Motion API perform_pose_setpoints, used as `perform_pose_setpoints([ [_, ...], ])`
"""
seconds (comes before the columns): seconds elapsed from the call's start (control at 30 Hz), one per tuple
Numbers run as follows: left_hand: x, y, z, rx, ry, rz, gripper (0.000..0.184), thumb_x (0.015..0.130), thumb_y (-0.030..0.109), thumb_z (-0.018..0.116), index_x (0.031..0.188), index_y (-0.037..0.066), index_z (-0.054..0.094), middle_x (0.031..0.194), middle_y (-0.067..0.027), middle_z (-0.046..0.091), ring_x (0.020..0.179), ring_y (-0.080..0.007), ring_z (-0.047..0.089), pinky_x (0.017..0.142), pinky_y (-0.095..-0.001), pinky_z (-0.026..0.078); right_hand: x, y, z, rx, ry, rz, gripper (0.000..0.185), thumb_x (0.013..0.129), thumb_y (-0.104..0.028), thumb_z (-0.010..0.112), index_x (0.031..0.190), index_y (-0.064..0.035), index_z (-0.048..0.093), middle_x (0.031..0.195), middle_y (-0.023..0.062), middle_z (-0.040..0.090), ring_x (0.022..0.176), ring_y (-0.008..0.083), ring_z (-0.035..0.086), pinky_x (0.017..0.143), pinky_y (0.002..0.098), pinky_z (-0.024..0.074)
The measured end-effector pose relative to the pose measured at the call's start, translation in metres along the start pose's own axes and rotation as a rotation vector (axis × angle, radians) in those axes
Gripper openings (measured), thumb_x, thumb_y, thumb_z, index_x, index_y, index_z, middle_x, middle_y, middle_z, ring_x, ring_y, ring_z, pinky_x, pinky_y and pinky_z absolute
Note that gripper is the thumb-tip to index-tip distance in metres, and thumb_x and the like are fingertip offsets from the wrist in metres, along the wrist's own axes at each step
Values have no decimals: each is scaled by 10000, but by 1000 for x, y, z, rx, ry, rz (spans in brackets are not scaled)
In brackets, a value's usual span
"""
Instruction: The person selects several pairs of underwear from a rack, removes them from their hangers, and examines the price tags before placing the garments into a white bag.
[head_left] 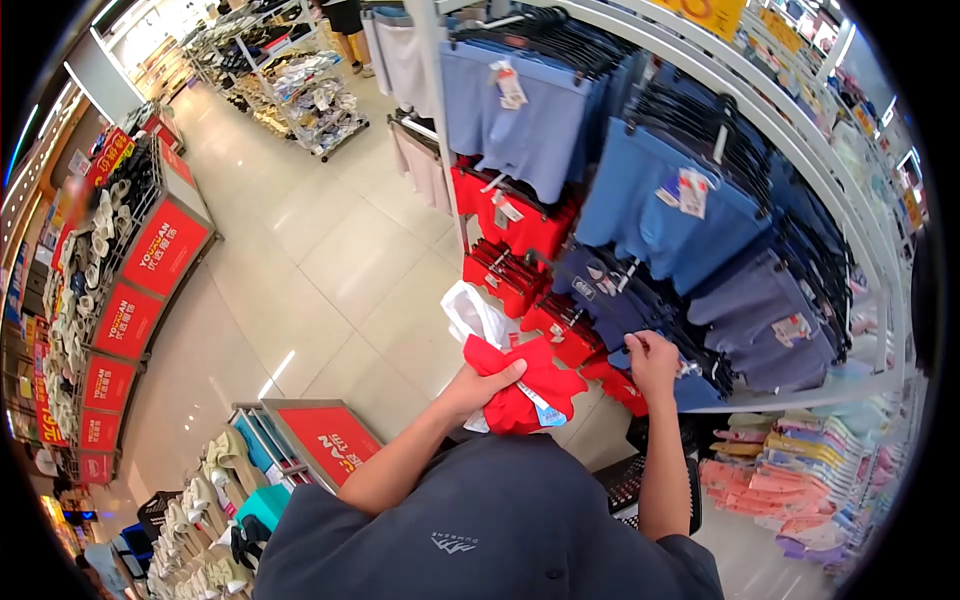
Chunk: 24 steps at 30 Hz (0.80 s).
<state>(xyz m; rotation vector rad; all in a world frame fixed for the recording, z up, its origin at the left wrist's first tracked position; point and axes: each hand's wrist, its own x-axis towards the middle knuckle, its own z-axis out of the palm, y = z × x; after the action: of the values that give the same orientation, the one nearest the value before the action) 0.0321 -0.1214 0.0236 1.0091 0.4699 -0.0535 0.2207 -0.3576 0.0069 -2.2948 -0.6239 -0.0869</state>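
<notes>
My left hand (487, 388) is closed around a bunched red garment (530, 375) with a white and blue tag (548, 412) hanging from it. A crumpled white item (474, 312), perhaps a bag or cloth, shows just beyond the garment. My right hand (652, 362) reaches to the rack with thumb and fingers pinched together. It is at the edge of the hanging navy garments (600, 290); what lies between the fingertips is too small to make out. Red garments (572, 330) hang on the rack between my two hands.
The white metal rack (433, 90) carries blue shorts (655, 215) and lighter blue shorts (515, 115) on black hangers. Folded children's clothes (800, 480) hang low on the right. Shoe displays with red panels (165, 243) line the left. A dark basket (625, 490) is below my right arm.
</notes>
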Motion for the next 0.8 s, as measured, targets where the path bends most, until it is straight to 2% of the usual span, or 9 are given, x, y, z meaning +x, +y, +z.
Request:
perform_pose_setpoints([
  [0.1,1,27,-45,-53,101,130,520,835,295,699,1201,-13,496,1150,-96,578,1047,-187,567,910,-345,475,34,-7,60,-24,-22,-36,210,798,-204,643,754,2,642,675,174,607,634,335,600,586,391,461],
  [0.23,-9,67,-101,-69,166,167,500,857,230,675,1233,-30,472,1169,-116,565,1067,-185,555,912,-348,474,82,-24,119,-67,-90,14,217,797,-217,640,764,-3,649,697,183,617,657,355,604,603,411,465],
  [0.3,-15,79,-125,-69,203,180,471,864,216,665,1218,-34,481,1166,-116,566,1062,-184,558,907,-342,476,104,-22,147,-155,17,-152,237,814,-231,638,756,-1,646,599,127,614,571,265,624,575,349,471],
  [0.37,-24,89,-144,-134,250,187,451,868,208,659,1210,-33,488,1165,-110,567,1063,-186,559,909,-339,473,121,-25,169,-104,-3,-80,237,818,-227,635,750,0,641,599,126,620,567,266,626,589,356,476],
  [0.43,-28,88,-164,-161,282,212,444,873,203,652,1213,-30,487,1167,-110,568,1068,-194,559,912,-336,470,136,-32,185,-51,-3,39,232,798,-237,642,779,-7,658,727,195,632,699,389,605,649,452,466],
  [0.53,-31,91,-182,-192,363,247,438,875,201,649,1213,-26,487,1175,-110,566,1082,-194,551,923,-337,462,155,-30,208,-81,40,28,233,806,-245,638,791,-14,663,741,196,637,717,389,611,662,449,472],
  [0.6,-32,93,-190,-264,400,266,496,877,188,649,1268,-21,427,1184,-94,540,1089,-166,525,924,-321,448,165,-21,223,-77,55,36,234,809,-248,636,797,-17,664,742,196,638,721,388,613,666,447,474],
  [0.67,-31,90,-201,-318,422,262,531,876,192,651,1295,-27,408,1191,-98,537,1095,-165,522,934,-315,440,174,-13,237,-118,81,-42,215,840,-200,631,814,13,644,621,136,632,574,240,650,568,346,481],
  [0.8,-28,101,-209,-329,480,238,511,874,195,652,1276,-35,438,1195,-116,547,1090,-181,536,935,-318,443,186,-9,254,-93,33,15,217,846,-202,628,826,14,646,631,139,637,579,238,655,579,342,488],
])
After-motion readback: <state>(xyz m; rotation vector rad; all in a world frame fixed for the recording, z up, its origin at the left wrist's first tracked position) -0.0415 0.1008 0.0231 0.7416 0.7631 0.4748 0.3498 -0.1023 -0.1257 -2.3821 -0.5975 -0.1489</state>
